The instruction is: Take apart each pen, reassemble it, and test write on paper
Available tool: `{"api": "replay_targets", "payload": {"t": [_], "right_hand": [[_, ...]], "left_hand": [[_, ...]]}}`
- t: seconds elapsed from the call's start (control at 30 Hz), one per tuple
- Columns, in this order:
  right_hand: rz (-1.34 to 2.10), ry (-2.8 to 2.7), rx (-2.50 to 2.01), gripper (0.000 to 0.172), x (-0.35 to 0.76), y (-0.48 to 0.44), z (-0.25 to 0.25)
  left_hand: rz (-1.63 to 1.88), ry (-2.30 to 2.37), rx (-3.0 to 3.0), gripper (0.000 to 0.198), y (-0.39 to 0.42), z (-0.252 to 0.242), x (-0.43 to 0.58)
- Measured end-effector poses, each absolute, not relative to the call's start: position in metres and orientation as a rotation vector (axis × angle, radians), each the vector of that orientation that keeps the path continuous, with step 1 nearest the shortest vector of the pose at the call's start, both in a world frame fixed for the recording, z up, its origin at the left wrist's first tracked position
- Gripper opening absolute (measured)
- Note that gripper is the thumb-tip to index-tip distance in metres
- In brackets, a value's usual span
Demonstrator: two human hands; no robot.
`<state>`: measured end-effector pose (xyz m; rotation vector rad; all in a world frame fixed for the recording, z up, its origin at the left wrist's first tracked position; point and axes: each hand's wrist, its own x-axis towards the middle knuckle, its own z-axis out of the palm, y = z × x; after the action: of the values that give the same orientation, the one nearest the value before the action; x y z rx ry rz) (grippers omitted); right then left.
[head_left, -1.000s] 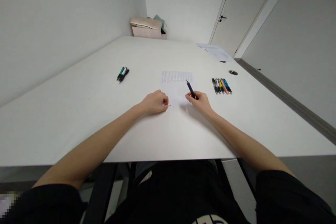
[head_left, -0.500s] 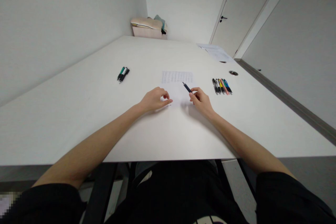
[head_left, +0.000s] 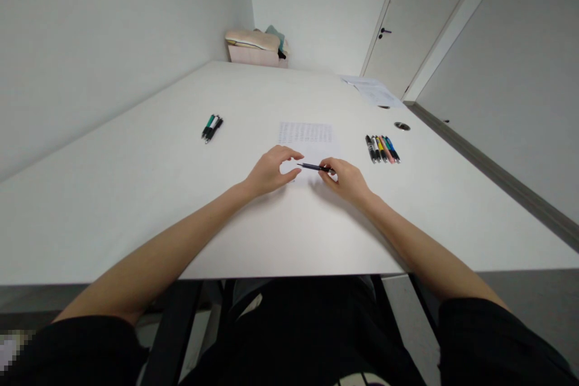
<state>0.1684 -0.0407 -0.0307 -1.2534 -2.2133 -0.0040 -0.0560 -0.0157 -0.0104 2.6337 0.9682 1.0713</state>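
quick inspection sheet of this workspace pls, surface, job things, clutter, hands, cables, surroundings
surface: white table, smooth
job's things: dark pen held level above the printed sheet
clutter: pen cluster at left, green, white and black; row of assorted pens at right; loose papers near the far right edge
left hand: thumb and fingers parted around the pen's tip; contact unclear
right hand: grips the pen's rear end
cables: nothing seen
surroundings: white walls, door with dark handle, pale pink box beyond the table
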Motion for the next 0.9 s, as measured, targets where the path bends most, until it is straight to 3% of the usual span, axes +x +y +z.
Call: {"api": "replay_targets", "payload": {"t": [0.9], "right_hand": [[-0.138, -2.233, -1.264, 0.017, 0.178, -0.038, -0.028]], "left_hand": [[0.901, 0.974, 2.847, 0.020, -0.009, -0.010, -0.066]]}}
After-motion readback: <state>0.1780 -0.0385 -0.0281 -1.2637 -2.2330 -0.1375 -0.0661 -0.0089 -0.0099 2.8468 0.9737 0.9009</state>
